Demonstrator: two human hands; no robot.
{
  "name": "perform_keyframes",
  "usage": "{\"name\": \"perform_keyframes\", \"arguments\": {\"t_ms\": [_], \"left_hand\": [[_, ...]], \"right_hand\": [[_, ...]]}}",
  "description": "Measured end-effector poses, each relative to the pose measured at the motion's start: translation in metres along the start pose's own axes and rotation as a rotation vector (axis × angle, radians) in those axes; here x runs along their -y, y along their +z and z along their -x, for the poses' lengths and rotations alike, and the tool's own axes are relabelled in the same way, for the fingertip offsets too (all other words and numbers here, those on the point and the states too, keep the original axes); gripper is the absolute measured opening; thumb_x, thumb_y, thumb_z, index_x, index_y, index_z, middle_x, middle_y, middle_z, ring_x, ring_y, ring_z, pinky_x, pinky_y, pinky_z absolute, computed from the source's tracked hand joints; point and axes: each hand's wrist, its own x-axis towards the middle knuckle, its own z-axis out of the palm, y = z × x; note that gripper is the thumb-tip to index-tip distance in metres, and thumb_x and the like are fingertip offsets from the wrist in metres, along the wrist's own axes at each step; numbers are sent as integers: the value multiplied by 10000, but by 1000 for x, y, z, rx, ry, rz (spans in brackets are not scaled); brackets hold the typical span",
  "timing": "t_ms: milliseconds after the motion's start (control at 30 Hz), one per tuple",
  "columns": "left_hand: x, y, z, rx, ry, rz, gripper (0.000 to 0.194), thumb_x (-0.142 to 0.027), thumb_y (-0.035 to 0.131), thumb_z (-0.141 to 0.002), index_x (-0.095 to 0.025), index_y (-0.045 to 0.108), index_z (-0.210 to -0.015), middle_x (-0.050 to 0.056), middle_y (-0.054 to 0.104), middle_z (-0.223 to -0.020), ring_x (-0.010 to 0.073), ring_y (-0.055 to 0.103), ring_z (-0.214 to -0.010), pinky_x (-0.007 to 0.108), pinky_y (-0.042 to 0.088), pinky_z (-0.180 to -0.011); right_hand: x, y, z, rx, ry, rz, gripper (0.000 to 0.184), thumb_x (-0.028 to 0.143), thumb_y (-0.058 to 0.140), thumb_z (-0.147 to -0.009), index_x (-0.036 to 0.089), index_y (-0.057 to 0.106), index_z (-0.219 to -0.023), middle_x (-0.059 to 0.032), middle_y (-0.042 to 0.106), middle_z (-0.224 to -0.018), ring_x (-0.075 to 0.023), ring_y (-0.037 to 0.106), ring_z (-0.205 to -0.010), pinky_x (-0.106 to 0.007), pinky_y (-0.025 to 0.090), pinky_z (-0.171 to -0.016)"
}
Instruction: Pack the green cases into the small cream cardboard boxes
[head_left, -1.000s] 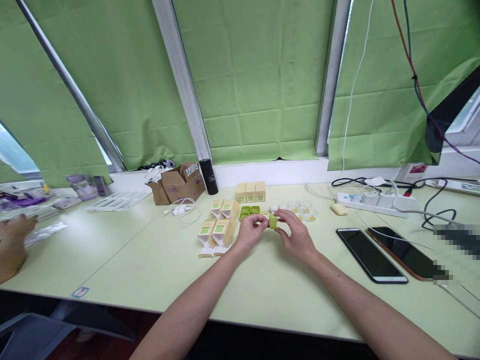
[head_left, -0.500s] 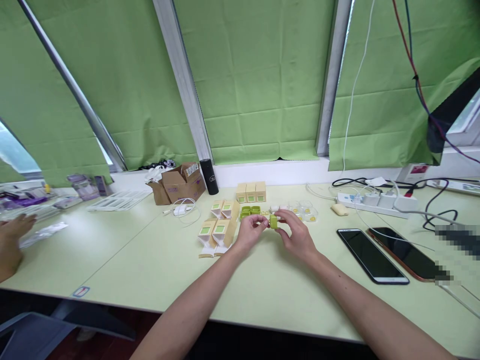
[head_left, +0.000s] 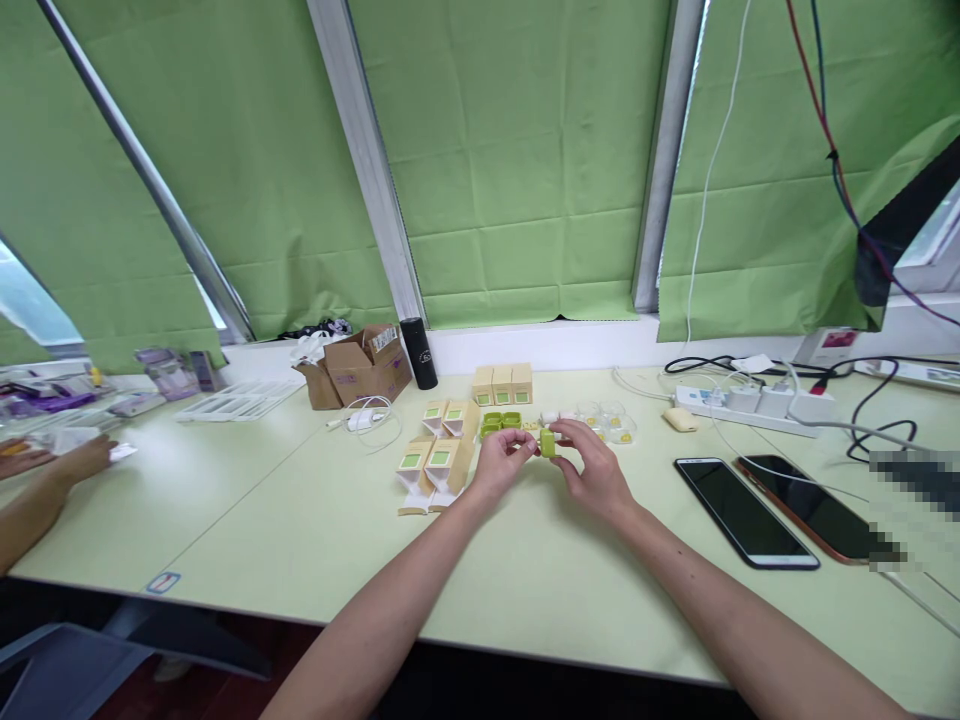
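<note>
My right hand (head_left: 598, 468) grips a small green square case (head_left: 547, 444) between thumb and fingers, just above the table. My left hand (head_left: 501, 462) is closed in a pinch at the case's left side; whatever lies between its fingertips is too small to name. Behind my left hand sit several green open square cases (head_left: 501, 420). To its left stand cream cardboard boxes (head_left: 441, 455) with green squares on them and open flaps. Behind my right hand are clear round cups (head_left: 621, 430) with yellow bits inside.
Three closed cream boxes (head_left: 502, 384) stand farther back. A brown carton (head_left: 367, 368) and a black cylinder (head_left: 418, 354) are at back left. Two phones (head_left: 745, 512) and a power strip (head_left: 720, 402) with cables lie right. A co-worker's hand (head_left: 84, 460) is at far left.
My hands and the green case have barely moved. At the far left, the co-worker's arm has reached farther in over the table, and a second hand has come into view.
</note>
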Motion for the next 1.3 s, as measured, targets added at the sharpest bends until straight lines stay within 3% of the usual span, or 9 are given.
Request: {"name": "perform_keyframes", "arguments": {"t_ms": [1300], "left_hand": [[-4,-2,1,31,-27,90,358,-456,887,-671,-152,721,-761,59,752,-718,177,669,-699,287,484,-701]], "right_hand": [[4,-1,0,-16,18,-5,434,176,560,-979,285,568,-1400,-112,662,-1335,-302,623,-1290,-498,680,-918]]}}
